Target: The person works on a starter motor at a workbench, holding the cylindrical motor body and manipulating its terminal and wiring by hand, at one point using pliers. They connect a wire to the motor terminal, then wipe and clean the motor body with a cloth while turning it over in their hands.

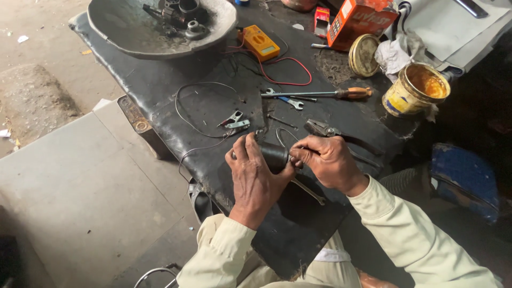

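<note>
Head view: both hands meet over the black counter (160, 101). Left hand (255, 178) wraps around a dark cylindrical part (274, 156), fingers curled over its top. Right hand (328, 161) pinches at the same part's end, fingertips closed on it. Pliers (325, 129) lie just beyond the right hand; farther out, a screwdriver (320, 94) and small wrench (290, 102). Yellow multimeter (260, 42) well beyond the left hand. Open tin (415, 88) far right.
</note>
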